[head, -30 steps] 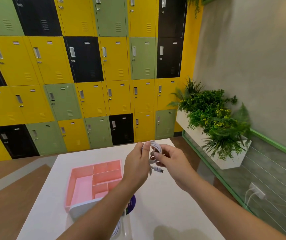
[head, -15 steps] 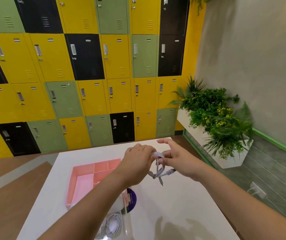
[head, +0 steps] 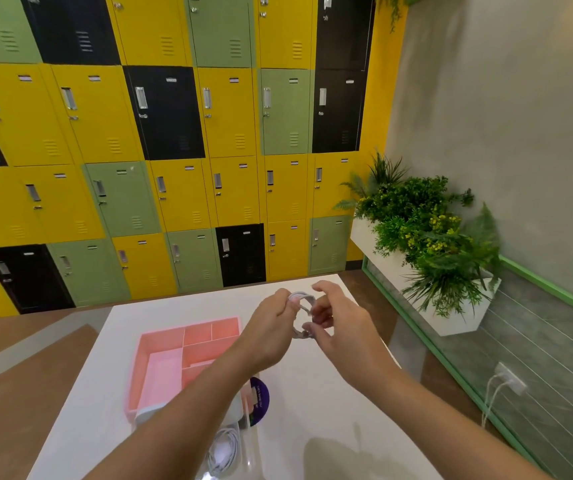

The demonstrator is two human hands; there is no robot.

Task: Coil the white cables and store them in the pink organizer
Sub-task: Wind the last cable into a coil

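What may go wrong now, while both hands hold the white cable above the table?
1. The white cable is held between left hand and right hand; its loops may spring open when one hand lets go.
2. The left forearm crosses the near corner of the pink organizer and might bump it on lowering.

Coiled white cable held just R of pink organizer.

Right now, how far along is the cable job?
Done: nothing stored; visible compartments of the pink organizer look empty. In hand: left hand and right hand hold one looped white cable above the table. Left: stow it, then handle the second cable at the table's near edge.
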